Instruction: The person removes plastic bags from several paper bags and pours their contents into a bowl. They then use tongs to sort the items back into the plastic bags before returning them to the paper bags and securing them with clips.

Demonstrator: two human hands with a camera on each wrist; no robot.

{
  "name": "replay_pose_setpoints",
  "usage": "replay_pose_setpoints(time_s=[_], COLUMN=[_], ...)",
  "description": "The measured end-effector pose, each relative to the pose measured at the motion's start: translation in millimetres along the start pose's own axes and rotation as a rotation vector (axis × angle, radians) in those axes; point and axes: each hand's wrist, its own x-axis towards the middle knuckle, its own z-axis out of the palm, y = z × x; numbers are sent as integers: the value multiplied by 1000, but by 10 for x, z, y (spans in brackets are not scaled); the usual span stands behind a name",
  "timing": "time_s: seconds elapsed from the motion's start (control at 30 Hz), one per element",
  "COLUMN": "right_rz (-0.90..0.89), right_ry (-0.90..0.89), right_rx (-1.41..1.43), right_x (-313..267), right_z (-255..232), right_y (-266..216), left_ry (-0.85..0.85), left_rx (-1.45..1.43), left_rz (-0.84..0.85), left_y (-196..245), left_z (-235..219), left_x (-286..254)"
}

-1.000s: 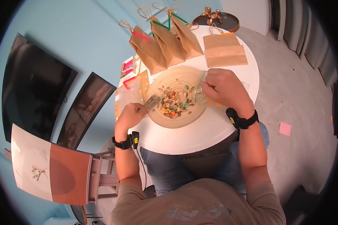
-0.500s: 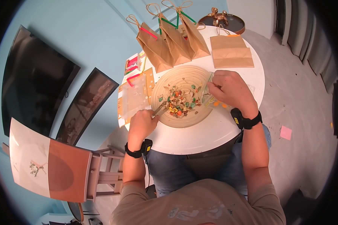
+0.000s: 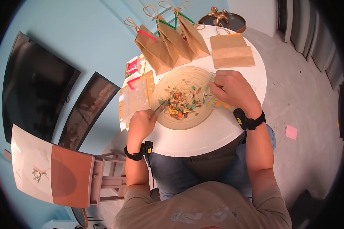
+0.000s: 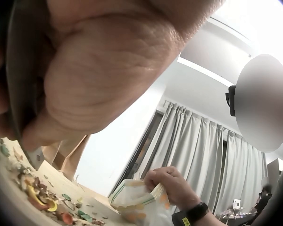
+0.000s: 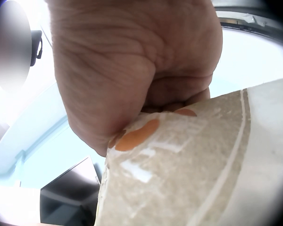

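Observation:
My left hand (image 3: 140, 124) grips a slim grey pair of tongs (image 3: 161, 108); their tips point into a heap of dried potpourri (image 3: 182, 102). Green, orange, yellow and brown pieces make up the heap, which lies on a round pale wooden plate (image 3: 185, 76). At the plate's right side, my right hand (image 3: 233, 89) pinches the edge of a clear zip bag (image 4: 132, 202) with orange print. The bag's mouth gapes toward the plate. Seen from the right wrist, the bag wall (image 5: 179, 160) hangs below the curled fingers.
Three upright brown paper bags (image 3: 156, 53) stand behind the plate. A folded paper bag (image 3: 232, 51) lies at the back right of the white table (image 3: 195, 143). Left of the plate are a translucent pouch (image 3: 135, 95) and a patterned sheet (image 3: 122, 105).
My left hand swung right and turned the tongs edge-on, bringing the tips to the heap's left side. The right hand still holds the bag in about the same place.

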Motion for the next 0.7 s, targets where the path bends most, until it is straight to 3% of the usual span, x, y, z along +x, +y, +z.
replay_pose_setpoints(time_s=[0.23,0.43,0.7], right_rz=[22,24,15], right_ry=[-16,-32,-47], right_rx=[18,17,2], right_x=[-29,-49,-57], right_z=[-27,-61,-67], right_y=[25,35,49], left_ry=[-7,-5,24], left_rx=[-50,236,197], left_rz=[-120,-105,-102], left_y=[353,244,278], left_z=[-231,-41,96], left_x=[34,-193,-282])
